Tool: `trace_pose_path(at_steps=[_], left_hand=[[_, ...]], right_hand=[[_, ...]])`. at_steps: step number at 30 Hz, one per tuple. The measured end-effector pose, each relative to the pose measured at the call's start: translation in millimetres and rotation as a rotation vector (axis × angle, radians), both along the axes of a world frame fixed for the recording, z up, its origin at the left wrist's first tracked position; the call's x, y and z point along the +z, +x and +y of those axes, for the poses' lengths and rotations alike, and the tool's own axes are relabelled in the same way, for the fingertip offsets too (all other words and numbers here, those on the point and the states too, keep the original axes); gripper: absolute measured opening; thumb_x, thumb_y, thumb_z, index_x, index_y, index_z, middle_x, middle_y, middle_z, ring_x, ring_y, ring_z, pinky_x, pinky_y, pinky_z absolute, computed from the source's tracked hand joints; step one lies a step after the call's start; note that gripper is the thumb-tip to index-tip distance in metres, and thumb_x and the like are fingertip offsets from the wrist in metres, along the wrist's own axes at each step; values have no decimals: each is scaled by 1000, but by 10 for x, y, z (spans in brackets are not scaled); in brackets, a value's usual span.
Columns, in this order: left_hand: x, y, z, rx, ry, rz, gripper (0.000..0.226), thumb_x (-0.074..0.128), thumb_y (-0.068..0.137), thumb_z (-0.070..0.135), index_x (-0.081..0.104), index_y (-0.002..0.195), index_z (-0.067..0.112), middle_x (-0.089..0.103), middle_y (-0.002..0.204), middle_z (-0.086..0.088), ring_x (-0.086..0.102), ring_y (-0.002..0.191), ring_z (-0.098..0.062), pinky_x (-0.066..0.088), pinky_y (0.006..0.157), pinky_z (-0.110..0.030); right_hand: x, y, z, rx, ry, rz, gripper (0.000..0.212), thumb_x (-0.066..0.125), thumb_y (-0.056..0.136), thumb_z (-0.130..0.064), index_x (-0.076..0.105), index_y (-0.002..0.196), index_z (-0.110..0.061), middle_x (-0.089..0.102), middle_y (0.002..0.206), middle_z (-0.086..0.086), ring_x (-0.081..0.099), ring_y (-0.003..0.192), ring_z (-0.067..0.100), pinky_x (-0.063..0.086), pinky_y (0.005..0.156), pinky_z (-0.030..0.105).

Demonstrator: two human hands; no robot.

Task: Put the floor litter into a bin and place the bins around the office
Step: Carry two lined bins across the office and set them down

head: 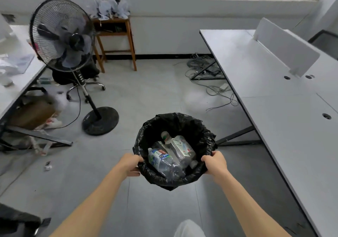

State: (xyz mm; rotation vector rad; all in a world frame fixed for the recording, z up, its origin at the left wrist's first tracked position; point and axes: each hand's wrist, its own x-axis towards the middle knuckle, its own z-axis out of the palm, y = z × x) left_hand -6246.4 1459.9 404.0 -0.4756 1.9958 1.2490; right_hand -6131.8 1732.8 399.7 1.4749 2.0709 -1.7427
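Now both hands gripping round black-lined bin (175, 125) by rim: left hand (129, 164), right hand (215, 163), fingers clenching liner; crushed clear plastic bottles (170, 160) lying inside.

No legible text; only blurred, unreadable labels on the plastic bottles (165, 160) in the bin (175, 123)

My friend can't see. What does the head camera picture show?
Two hands, left and right, hold a black-lined bin of plastic bottles above a grey office floor. A standing fan is left, a white desk right.
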Motion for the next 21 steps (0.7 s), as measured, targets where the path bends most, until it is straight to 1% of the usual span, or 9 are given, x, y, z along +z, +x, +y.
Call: trace_pose_path(at_steps=[1, 4, 7, 9, 15, 18, 21], left_hand=[[2, -216, 125, -7, 6, 1, 5, 56, 91, 4, 60, 94, 5, 65, 98, -14, 67, 75, -29, 58, 71, -36], [-64, -820, 536, -28, 0, -1, 5, 55, 92, 1, 59, 91, 4, 64, 91, -15, 64, 68, -28, 56, 64, -34], [-146, -1404, 930, -51, -17, 4, 5, 56, 92, 2, 59, 91, 6, 65, 91, -12, 66, 72, -28, 55, 67, -34], [-235, -1863, 1232, -45, -55, -17, 6, 55, 93, 3, 59, 92, 7, 64, 89, -9, 65, 72, -26, 54, 68, -34], [-207, -2989, 1980, -56, -73, -10, 6, 55, 91, 3, 60, 93, 7, 64, 88, -10, 62, 67, -23, 52, 65, -32], [-248, -3573, 2295, -36, -69, -25, 8, 54, 91, 4, 60, 94, 8, 64, 91, -10, 63, 69, -24, 52, 66, -32], [-398, -4185, 2596, -22, -67, -52, 10, 52, 91, 3, 60, 93, 8, 65, 91, -12, 63, 70, -25, 51, 67, -31]], right_hand=[[-14, -178, 106, -18, 5, -5, 23, 58, 76, -7, 52, 98, -12, 64, 98, 11, 70, 81, 31, 63, 68, 48], [-104, -703, 459, -36, 12, -23, 18, 59, 76, -7, 53, 92, -8, 64, 92, 13, 69, 76, 31, 63, 66, 45], [-207, -1279, 829, -43, 8, -28, 15, 59, 76, -6, 51, 89, -5, 63, 86, 15, 68, 75, 33, 61, 69, 53], [-291, -1733, 1152, -48, 2, -54, 17, 60, 76, -6, 52, 91, -5, 65, 87, 16, 69, 79, 35, 60, 72, 55], [-198, -2915, 1874, -21, 25, -81, 10, 57, 77, -5, 49, 81, -10, 64, 81, 14, 69, 72, 35, 59, 75, 55], [-153, -3539, 2185, 7, 31, -84, 11, 56, 78, -5, 49, 84, -11, 63, 84, 14, 68, 73, 35, 59, 76, 56], [-198, -4184, 2486, 24, 52, -118, 12, 56, 80, -5, 47, 82, -12, 62, 81, 11, 67, 68, 32, 59, 77, 53]])
